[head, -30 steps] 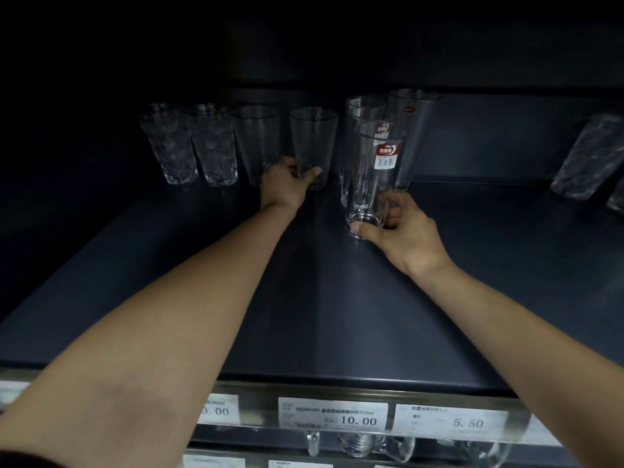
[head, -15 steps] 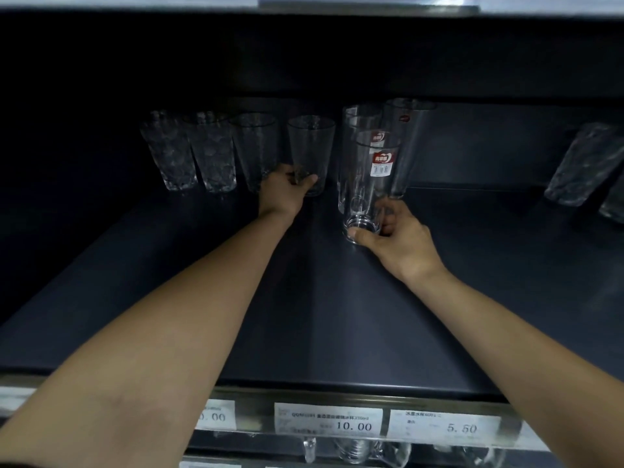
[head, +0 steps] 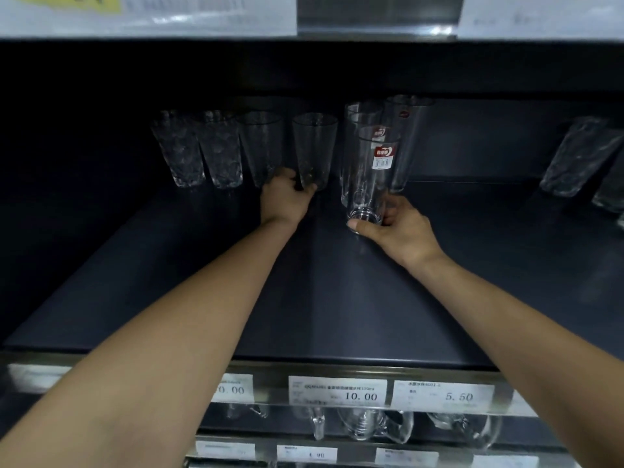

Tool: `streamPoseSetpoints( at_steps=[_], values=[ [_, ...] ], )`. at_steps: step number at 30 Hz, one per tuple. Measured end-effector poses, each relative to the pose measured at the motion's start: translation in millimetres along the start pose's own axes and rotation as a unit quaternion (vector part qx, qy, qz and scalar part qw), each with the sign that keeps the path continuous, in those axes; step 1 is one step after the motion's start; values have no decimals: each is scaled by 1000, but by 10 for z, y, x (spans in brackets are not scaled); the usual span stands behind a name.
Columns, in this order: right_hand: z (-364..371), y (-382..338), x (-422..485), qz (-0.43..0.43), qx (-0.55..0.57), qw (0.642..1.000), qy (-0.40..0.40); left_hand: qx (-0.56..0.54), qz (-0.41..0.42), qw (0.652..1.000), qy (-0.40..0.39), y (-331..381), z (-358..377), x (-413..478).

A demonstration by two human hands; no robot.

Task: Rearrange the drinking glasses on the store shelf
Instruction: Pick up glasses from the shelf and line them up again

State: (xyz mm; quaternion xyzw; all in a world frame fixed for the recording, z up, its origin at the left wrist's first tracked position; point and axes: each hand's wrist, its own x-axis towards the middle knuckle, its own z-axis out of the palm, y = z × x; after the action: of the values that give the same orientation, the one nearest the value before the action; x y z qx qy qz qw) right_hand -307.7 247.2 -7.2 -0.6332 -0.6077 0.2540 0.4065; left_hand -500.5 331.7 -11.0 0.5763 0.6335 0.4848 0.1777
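Dark shelf (head: pixel 337 315), flat, with a metal front rail carrying price tags (head: pixel 337 392). At rear left stand two patterned glasses (head: pixel 179 153), upright and side by side. Just beside them are the left plain glass (head: pixel 261 143) and the right plain glass (head: pixel 314 146). At centre is a close cluster of tall glasses (head: pixel 403 136), with the front tall glass (head: pixel 369 184) bearing a red label. At far right are further patterned glasses (head: pixel 574 157), well apart.

A dark, matte store shelf (head: pixel 320 298) recedes into a dim, shadowed back panel (head: pixel 489 140). White price labels (head: pixel 337 395) sit along its metal front rail (head: pixel 270 374), and a brighter labelled rail (head: pixel 378 15) runs overhead. Beneath the front rail, clear handled mugs (head: pixel 371 425) stand in shadow.
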Motion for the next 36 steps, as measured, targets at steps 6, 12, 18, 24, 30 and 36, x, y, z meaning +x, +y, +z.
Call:
streamPoseSetpoints(
  at_steps=[6,12,18,24,30,36],
  values=[
    [-171,-119,-170,48,-23,998,-41,34,-4,997,-74,84,-351,-464],
    [-475,-216,-756,86,-64,990,-94,50,-12,961,-270,309,-860,-918],
    [-672,-420,-1574,87,-57,994,-47,-76,-17,943,-322,366,-1293,-1527],
    [-894,-634,-2599,81,26,993,78,-179,31,920,-347,610,-1516,-2048],
    [-1120,-660,-3584,97,57,975,192,-256,68,874,-406,912,-1586,-2574],
    [-1463,-529,-4301,119,51,949,287,-283,85,822,-487,1295,-1361,-3119]
  ],
)
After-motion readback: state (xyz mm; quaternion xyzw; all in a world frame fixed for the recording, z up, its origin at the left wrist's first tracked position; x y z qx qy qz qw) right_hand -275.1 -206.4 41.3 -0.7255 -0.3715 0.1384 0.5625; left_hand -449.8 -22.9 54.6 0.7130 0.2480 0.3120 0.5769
